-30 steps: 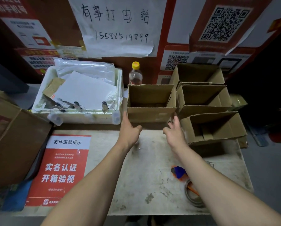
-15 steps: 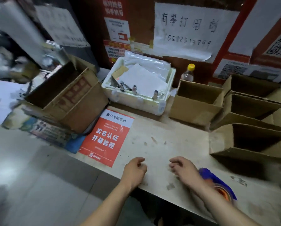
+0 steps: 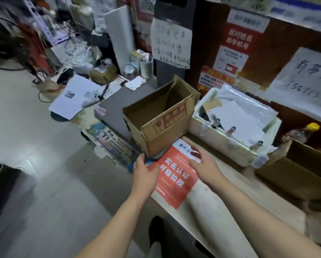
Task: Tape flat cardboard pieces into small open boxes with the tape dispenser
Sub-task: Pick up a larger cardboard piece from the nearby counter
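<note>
Posters are covering the wall behind the table (image 3: pixel 236 207). Both hands, left hand (image 3: pixel 144 175) and right hand (image 3: pixel 205 165), are hovering with relaxed fingers, holding nothing, over the red notice (image 3: pixel 174 180), near the big open carton (image 3: pixel 160 116)

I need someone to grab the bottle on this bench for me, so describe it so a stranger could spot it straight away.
Start at the white foam box full of paper sheets against the back wall. Just to its right, behind the open cardboard box at the frame's edge, stands a small clear plastic bottle. Its yellow cap sets it apart from everything around it.
</note>
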Tool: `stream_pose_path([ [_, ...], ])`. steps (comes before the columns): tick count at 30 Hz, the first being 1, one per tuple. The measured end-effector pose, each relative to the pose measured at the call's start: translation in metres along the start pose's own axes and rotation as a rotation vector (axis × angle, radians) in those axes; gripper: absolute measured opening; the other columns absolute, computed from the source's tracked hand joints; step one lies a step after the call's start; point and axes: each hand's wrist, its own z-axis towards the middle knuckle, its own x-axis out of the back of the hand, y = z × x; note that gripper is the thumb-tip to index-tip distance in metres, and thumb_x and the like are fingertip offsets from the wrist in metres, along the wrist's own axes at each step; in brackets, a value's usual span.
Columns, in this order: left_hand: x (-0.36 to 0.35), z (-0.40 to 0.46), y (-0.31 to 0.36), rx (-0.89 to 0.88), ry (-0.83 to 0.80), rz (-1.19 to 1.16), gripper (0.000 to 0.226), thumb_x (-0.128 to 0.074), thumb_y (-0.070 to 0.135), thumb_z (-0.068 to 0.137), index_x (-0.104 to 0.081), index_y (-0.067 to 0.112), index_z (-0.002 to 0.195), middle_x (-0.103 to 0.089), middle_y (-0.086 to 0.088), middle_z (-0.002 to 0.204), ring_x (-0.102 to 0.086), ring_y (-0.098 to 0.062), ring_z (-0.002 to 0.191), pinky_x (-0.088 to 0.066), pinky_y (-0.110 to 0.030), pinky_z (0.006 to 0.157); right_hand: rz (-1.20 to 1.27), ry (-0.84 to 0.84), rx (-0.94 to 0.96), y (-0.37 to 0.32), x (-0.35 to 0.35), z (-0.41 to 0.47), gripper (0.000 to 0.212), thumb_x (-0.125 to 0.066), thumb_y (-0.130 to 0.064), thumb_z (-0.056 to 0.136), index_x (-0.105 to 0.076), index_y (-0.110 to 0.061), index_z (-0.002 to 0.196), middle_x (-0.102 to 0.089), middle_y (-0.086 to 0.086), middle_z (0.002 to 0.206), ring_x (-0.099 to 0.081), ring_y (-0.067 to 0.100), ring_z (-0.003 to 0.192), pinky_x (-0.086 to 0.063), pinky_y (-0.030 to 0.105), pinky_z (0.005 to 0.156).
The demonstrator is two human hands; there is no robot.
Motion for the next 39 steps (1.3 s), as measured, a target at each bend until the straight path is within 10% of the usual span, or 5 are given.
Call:
stream_pose_path([
  [9,0.027,0.059,0.035,-0.088,0.012,0.057,0.086,-0.072,0.041,0.091,-0.021,0.020,0.156,-0.037,-0.003,0.158,-0.035,-0.023,0.146,-0.033,-0.044,0.121,0.276,0.284,0.014,-0.093,-0.005,0.114,0.069,-0.060,-0.008,0.098,-0.029,-0.023,0.158,-0.056,-0.008,0.130,-0.057,-0.005,0.095,-0.043,0.000,0.054],
  [17,0.040,0.050,0.034,-0.142,0.153,0.028,0.079,-0.065,0.060,0.081,-0.038,0.026,0.147,-0.050,-0.001,0.144,-0.044,-0.024,0.137,-0.042,-0.052,0.114,0.227,0.235,0.069,-0.091,-0.016,0.092,0.048,-0.068,-0.010,0.093,-0.047,-0.029,0.132,-0.061,-0.014,0.115,-0.062,0.005,0.106,-0.058,0.032,0.088],
  [23,0.074,0.002,0.045,-0.335,0.422,0.147,0.081,-0.056,0.069,0.084,-0.040,0.017,0.144,-0.043,-0.007,0.140,-0.032,-0.024,0.134,-0.031,-0.048,0.118,0.205,0.223,0.200,-0.073,-0.005,0.008,0.053,-0.072,-0.006,0.087,-0.052,-0.034,0.128,-0.058,-0.024,0.117,-0.055,-0.020,0.100,-0.046,0.011,0.083],
  [34,-0.048,-0.089,0.042,-0.451,-0.084,0.413,0.068,-0.041,0.081,0.090,-0.052,0.038,0.141,-0.063,-0.002,0.118,-0.051,-0.028,0.120,-0.042,-0.047,0.105,0.281,0.393,-0.130,0.087,0.113,-0.163,0.068,-0.080,-0.046,0.083,-0.048,-0.054,0.143,-0.056,-0.008,0.135,-0.059,0.015,0.117,-0.054,0.047,0.101],
  [39,-0.122,-0.109,0.034,-0.523,-0.287,0.464,0.047,-0.046,0.063,0.100,-0.062,0.028,0.126,-0.071,-0.006,0.122,-0.063,-0.034,0.113,-0.045,-0.038,0.088,0.696,0.321,-0.252,0.158,0.138,-0.230,0.076,-0.069,-0.007,0.093,-0.041,-0.041,0.154,-0.070,0.003,0.130,-0.066,0.020,0.122,-0.050,0.049,0.109],
])
